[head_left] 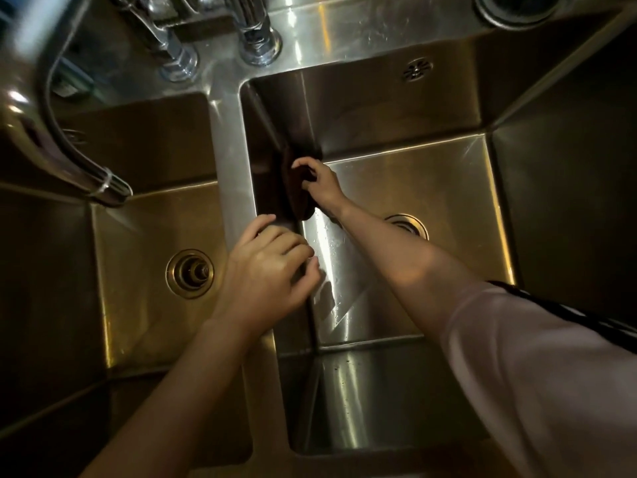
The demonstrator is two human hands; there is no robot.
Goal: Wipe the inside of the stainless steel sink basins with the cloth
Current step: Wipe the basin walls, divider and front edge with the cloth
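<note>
A double stainless steel sink fills the view, with a left basin [138,236] and a deeper right basin [431,188]. My right hand [319,182] reaches down into the right basin and grips a dark brown cloth [296,198], pressing it against the basin's left inner wall near the far corner. My left hand [272,270] rests on the steel divider [231,160] between the two basins, with its fingers curled over the divider's edge. The cloth is partly hidden by my right hand and by shadow.
A curved faucet spout [86,167] hangs over the left basin, with tap bases [258,46] on the back ledge. Each basin has a drain: left drain [189,274], right drain [408,225]. An overflow grille [417,69] sits on the right basin's far wall. Water droplets lie on the right floor.
</note>
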